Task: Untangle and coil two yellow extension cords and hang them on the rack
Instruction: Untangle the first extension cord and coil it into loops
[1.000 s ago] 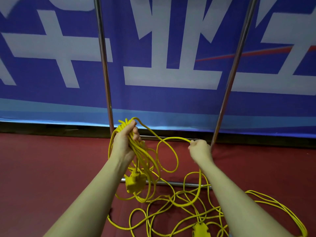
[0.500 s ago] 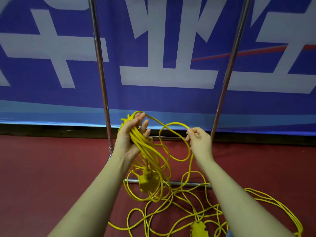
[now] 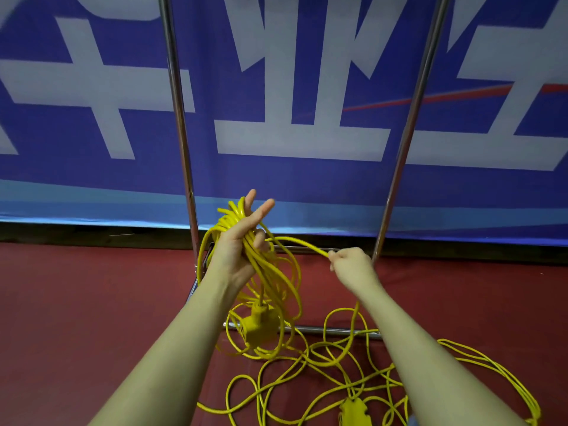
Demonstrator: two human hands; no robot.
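Note:
My left hand (image 3: 238, 245) is raised with its fingers spread and straight, and a coil of yellow cord (image 3: 273, 284) hangs across its palm. A yellow socket block (image 3: 258, 325) dangles under the coil. My right hand (image 3: 350, 265) pinches a strand of the same cord (image 3: 299, 242) just right of the coil. The rest of the yellow cord (image 3: 338, 364) lies tangled on the floor, with a second socket block (image 3: 353, 412) at the bottom edge. The rack's two steel uprights (image 3: 181, 127) rise behind my hands.
The rack's base bars (image 3: 332, 330) lie on the red floor (image 3: 76, 302) under the coil. A blue banner with white characters (image 3: 292, 133) covers the wall behind. More cord loops (image 3: 504, 379) spread to the lower right.
My left hand's fingers have opened out from around the coil. My right hand has brought a new loop of cord across toward the coil, and the loose slack on the floor has shortened.

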